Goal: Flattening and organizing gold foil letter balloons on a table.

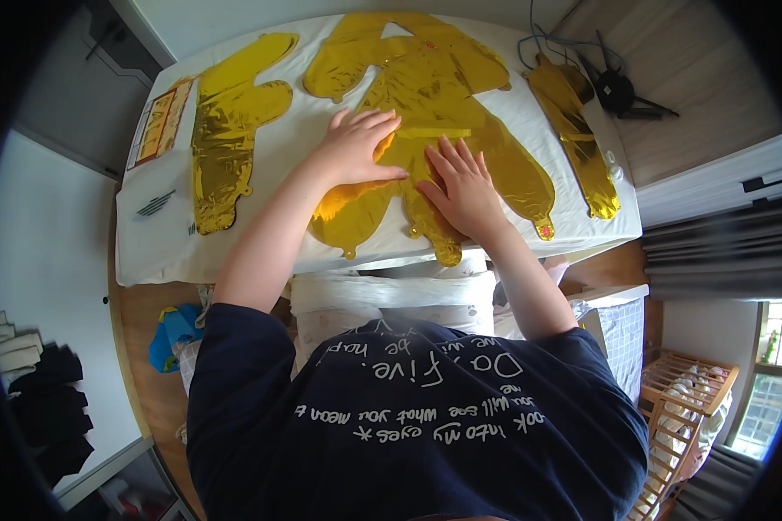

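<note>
Flat gold foil balloons lie on a white-covered table. My left hand [356, 149] rests on the large middle balloon [517, 169], fingers spread and thumb pointing right. Just right of it, my right hand [462, 187] lies flat on the same foil with its fingers extended. Neither hand grips anything. A strip of tape or folded foil [434, 133] shows between the hands at the far side. Beyond them, another gold balloon [447, 52] meets or overlaps the middle one; the border is hard to make out. An F-shaped balloon [222, 130] lies left, and a narrow straight one [575, 130] right.
At the table's left edge are a printed packet [161, 122] and a clear plastic bag [155, 205]. A black router with antennas [615, 91] and cables stands at the far right corner. A wooden crib [686, 391] is at the lower right, and a blue item [174, 334] lies left below the table.
</note>
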Tool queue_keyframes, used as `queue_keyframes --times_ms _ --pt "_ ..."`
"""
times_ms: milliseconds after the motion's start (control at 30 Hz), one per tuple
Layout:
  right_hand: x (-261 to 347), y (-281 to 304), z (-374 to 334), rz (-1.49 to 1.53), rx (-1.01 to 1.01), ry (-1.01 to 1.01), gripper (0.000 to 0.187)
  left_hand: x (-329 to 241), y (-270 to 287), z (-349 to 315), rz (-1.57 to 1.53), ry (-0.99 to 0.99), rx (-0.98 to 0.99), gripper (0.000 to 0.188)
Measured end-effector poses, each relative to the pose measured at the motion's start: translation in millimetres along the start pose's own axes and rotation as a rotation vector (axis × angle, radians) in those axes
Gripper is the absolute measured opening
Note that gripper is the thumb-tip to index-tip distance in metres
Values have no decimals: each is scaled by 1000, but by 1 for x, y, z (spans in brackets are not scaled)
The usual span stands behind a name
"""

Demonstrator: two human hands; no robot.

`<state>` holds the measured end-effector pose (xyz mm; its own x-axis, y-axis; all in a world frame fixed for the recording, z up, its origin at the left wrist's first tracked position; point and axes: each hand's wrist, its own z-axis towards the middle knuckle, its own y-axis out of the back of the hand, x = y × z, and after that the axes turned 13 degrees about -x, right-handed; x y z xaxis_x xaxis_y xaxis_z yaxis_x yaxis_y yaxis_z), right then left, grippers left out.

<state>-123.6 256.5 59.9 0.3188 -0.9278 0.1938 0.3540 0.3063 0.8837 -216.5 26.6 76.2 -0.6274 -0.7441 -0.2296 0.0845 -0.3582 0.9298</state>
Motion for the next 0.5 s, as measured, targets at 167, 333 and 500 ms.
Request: queue_keyframes --times_ms 167,333,500 --pt "-1 -2 -2 -11 -20 10 65 -1 1 0 6 12 27 98" --pt "-4 8 5 104 -8 -38 64 2 1 -1 5 15 56 100" --pt "-39 16 21 40 -67 -157 60 0 4 1 25 12 86 103"
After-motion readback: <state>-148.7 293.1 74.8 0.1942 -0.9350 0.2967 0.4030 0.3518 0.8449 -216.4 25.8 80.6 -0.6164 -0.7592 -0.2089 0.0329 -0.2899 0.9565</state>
